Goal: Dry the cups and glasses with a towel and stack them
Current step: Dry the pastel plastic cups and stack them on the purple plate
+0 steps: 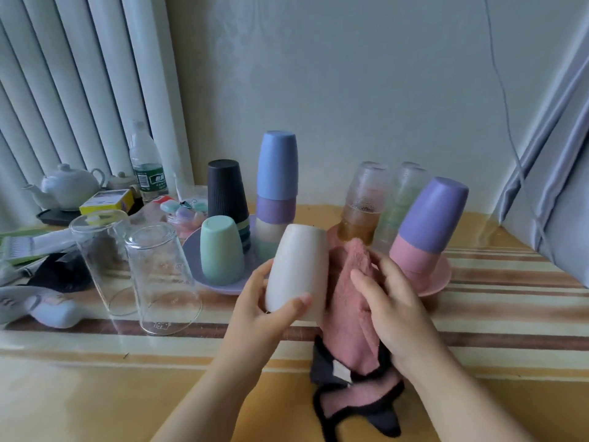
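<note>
Gripping a cream cup upside down above the striped table, the left hand curls its thumb across the cup's near side and its fingers round the far side. Just right of the cup, the right hand clutches a pink towel with dark trim, fingers folded into the cloth; the towel touches the cup's right side and hangs down onto the table.

Far of the cup sits a purple plate carrying a mint cup, a dark ribbed cup on a small stack, and a tall stack of 4 cups with a blue one on top, all upside down. To the right, a pink plate holds a leaning purple cup nested over a pink cup. Behind them stand an amber glass stack and a greenish glass stack, also inverted.

At the left, 2 clear glasses stand upside down, touching each other. Farther left are a white teapot, a water bottle and a yellow box. A grey curtain hangs at the right edge.
</note>
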`<state>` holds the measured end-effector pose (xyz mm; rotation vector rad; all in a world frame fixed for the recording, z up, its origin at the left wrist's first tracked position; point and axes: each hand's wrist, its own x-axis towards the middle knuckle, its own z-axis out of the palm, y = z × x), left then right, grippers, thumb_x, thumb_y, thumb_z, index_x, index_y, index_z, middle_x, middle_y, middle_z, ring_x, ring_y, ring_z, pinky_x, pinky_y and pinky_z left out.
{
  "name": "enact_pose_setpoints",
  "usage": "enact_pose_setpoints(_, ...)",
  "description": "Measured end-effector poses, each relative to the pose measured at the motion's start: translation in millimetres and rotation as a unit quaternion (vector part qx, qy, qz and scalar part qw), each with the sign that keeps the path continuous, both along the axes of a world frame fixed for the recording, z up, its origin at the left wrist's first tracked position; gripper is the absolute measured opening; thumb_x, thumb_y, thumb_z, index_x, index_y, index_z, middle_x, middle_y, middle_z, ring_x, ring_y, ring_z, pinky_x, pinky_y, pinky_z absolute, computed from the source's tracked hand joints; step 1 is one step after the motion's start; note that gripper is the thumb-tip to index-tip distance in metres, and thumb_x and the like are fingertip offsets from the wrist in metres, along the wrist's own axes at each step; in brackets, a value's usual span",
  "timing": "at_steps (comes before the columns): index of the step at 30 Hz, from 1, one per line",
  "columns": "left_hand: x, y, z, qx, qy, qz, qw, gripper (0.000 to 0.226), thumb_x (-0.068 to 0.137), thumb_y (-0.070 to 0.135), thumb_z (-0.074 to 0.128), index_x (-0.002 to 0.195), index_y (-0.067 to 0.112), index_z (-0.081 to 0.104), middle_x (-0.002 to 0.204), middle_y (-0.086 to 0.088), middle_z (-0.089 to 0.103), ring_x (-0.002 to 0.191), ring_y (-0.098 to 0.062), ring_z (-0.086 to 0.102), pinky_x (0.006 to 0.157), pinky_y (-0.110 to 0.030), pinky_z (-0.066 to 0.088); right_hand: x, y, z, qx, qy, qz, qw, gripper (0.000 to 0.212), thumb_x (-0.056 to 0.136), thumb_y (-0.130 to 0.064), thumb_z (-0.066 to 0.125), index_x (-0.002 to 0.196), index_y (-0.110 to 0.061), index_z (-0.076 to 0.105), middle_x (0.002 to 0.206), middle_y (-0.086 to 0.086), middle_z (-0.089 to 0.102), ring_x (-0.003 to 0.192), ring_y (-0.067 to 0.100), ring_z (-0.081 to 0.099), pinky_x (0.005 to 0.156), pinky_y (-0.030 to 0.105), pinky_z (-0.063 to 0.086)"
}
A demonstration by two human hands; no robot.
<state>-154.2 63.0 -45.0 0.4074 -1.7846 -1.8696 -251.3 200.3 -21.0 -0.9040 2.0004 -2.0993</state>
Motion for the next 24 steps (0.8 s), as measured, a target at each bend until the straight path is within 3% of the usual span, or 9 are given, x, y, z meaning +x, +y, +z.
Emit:
enact_pose_setpoints(3,2.3,-0.8,0.5,0.01,0.005,0.005,1.0,0.059,0.058,0.037,0.08,0.114,0.037,0.06,0.101,0.007,0.072,0.091,-0.015,0.07,0.069,-0.038,0.061,7.9,-15.8,5.3,0.006,0.043,0.051,0.998,0.034,0.092,-0.032,0.053,0.123,-0.043,0.049,0.13,-0.03,0.052,0.125,-0.013,0.041,0.104,0.011,0.031)
enact_pose_setpoints(6,2.7,-5.6,-2.0,-0.015,0.014,0.017,1.0,0.072,0.051,0.045,0.077,0.12,0.031,0.059,0.102,0.004,0.073,0.09,-0.011,0.07,0.069,-0.029,0.058,18.3,-31.9,-1.5,0.047,0.1,0.108,0.988,0.047,0.088,-0.049,0.04,0.133,-0.048,0.027,0.147,-0.032,0.023,0.137,-0.014,0.017,0.11,0.007,0.015)
enact_pose_setpoints(10,-0.5,-4.2,-12.3,-0.057,-0.009,0.027,0.998,0.066,0.049,0.046,0.077,0.112,0.039,0.056,0.097,0.006,0.073,0.093,-0.014,0.069,0.084,-0.041,0.057,25.6,-40.4,-32.4,0.064,0.203,0.027,0.977,0.058,0.092,-0.064,0.026,0.144,-0.043,0.012,0.158,-0.02,0.002,0.145,-0.001,0.003,0.116,0.015,0.009)
enact_pose_setpoints(12,-1.7,-1.2,-14.6,-0.091,-0.016,0.009,0.996,0.061,0.052,0.047,0.076,0.11,0.041,0.055,0.101,0.012,0.071,0.098,-0.009,0.067,0.087,-0.035,0.055,21.8,-37.0,-41.7,0.029,0.168,0.027,0.985,0.059,0.092,-0.063,0.026,0.146,-0.047,0.009,0.158,-0.02,0.003,0.146,0.006,0.007,0.12,0.032,0.014)
enact_pose_setpoints(14,-2.7,0.6,-13.5,-0.1,-0.024,-0.03,0.994,0.06,0.055,0.047,0.078,0.112,0.039,0.058,0.104,0.012,0.071,0.101,-0.01,0.066,0.086,-0.033,0.054,16.3,-31.3,-41.7,0.009,0.128,0.029,0.991,0.059,0.091,-0.063,0.03,0.145,-0.05,0.01,0.159,-0.016,0.009,0.146,0.006,0.012,0.119,0.037,0.017)
enact_pose_setpoints(17,-2.1,3.9,-10.8,-0.035,-0.015,-0.087,0.995,0.057,0.055,0.041,0.08,0.109,0.032,0.064,0.102,0.0,0.073,0.094,-0.017,0.07,0.074,-0.027,0.056,7.5,-18.9,-30.6,-0.03,0.043,0.046,0.998,0.041,0.096,-0.05,0.033,0.136,-0.045,0.022,0.151,-0.024,0.022,0.136,-0.014,0.021,0.112,0.011,0.019)
enact_pose_setpoints(19,-2.0,7.5,-7.9,0.027,0.006,-0.116,0.993,0.053,0.054,0.036,0.078,0.106,0.029,0.068,0.101,-0.005,0.074,0.089,-0.02,0.071,0.068,-0.024,0.056,2.0,-12.7,-27.4,-0.044,-0.003,0.052,0.998,0.036,0.094,-0.046,0.035,0.13,-0.044,0.031,0.143,-0.031,0.03,0.129,-0.022,0.026,0.11,0.006,0.02)
enact_pose_setpoints(22,-3.7,10.4,-9.0,0.09,0.043,-0.118,0.988,0.061,0.057,0.033,0.073,0.116,0.021,0.066,0.107,-0.012,0.072,0.092,-0.025,0.07,0.074,-0.03,0.058,-0.3,-13.1,-36.5,-0.05,-0.051,0.071,0.995,0.052,0.088,-0.059,0.041,0.134,-0.033,0.047,0.142,-0.02,0.045,0.133,-0.007,0.035,0.117,0.03,0.023)
enact_pose_setpoints(24,-5.5,10.0,-11.1,0.133,0.067,-0.103,0.983,0.066,0.056,0.033,0.072,0.119,0.015,0.062,0.107,-0.011,0.072,0.089,-0.022,0.069,0.07,-0.03,0.058,4.3,-17.6,-45.0,-0.038,-0.064,0.082,0.994,0.067,0.08,-0.064,0.039,0.136,-0.028,0.047,0.143,-0.015,0.047,0.135,0.0,0.036,0.118,0.037,0.023)
